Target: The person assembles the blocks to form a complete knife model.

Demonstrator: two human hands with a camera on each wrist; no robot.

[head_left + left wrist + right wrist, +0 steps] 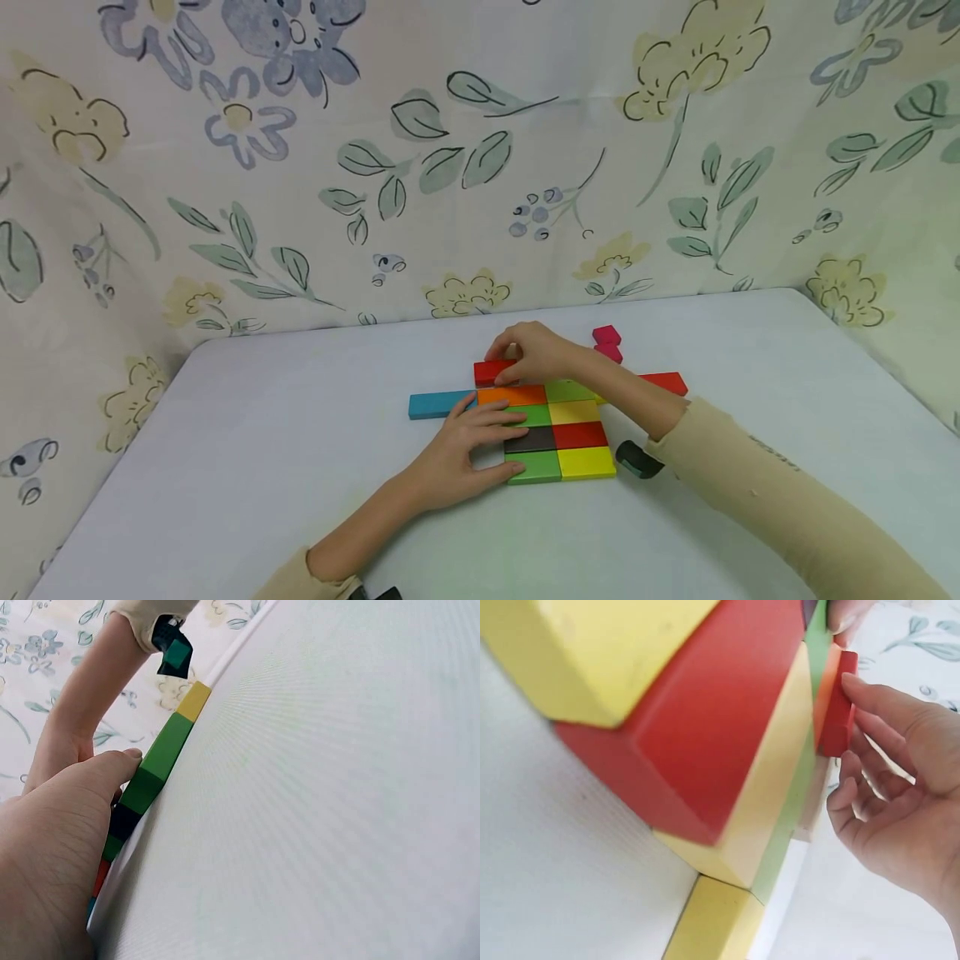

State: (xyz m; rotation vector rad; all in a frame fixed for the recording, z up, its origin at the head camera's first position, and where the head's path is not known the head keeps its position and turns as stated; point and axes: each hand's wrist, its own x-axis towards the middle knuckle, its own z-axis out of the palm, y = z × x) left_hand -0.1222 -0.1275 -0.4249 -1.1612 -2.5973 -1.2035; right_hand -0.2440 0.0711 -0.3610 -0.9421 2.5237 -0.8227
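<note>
Flat coloured blocks lie in a patch of rows on the white table. My right hand (536, 352) pinches a red block (486, 372) at the far edge of the patch, behind an orange block (521, 395). In the right wrist view, its thumb (870, 696) presses on that block. My left hand (457, 454) rests along the patch's left side with fingers spread. Its fingertips touch the green block (532, 415) and black block (531, 439), and the thumb touches the nearest green block (538, 467). Yellow (587, 463) and red (581, 435) blocks form the right side.
A blue block (431, 406) sticks out left of the patch. Out to the right, beyond my right forearm, lies another red block (666, 383). Two small crimson blocks (606, 335) lie farther back. Floral cloth (465, 208) hangs behind the table (262, 417).
</note>
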